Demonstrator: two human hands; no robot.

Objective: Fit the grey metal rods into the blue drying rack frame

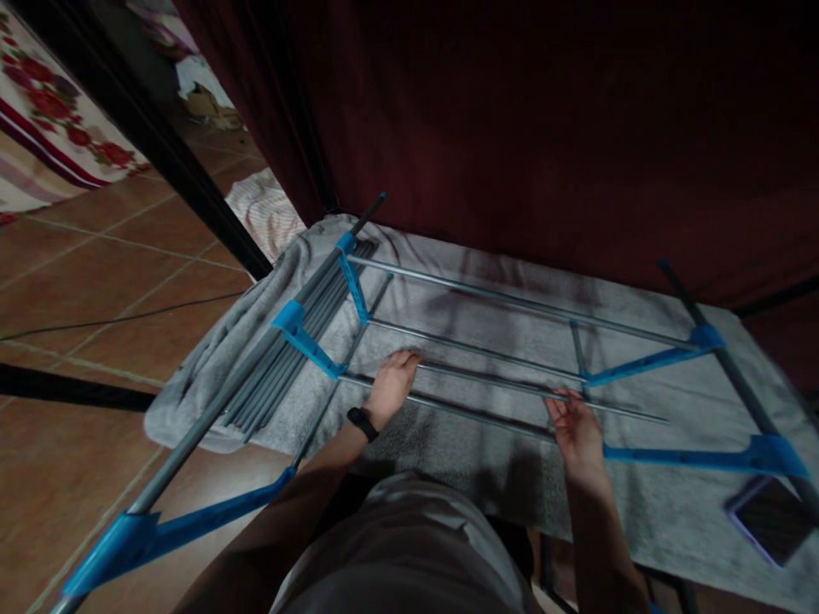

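A metal drying rack with grey rods (486,300) and blue plastic brackets (307,341) lies flat on a grey blanket (665,503). My left hand (392,384) is closed round one thin grey rod (486,375) near its left end. A black band sits on that wrist. My right hand (576,426) grips the same rod further right, fingers curled over it, close to a blue bracket (697,460). A bundle of loose grey rods (287,358) lies to the left of my left hand.
A phone (768,520) lies on the blanket at the right. Dark red curtain fills the back. Brown tiled floor, a cable and a striped cloth (265,209) are to the left. A floral cloth (44,111) is at the far left.
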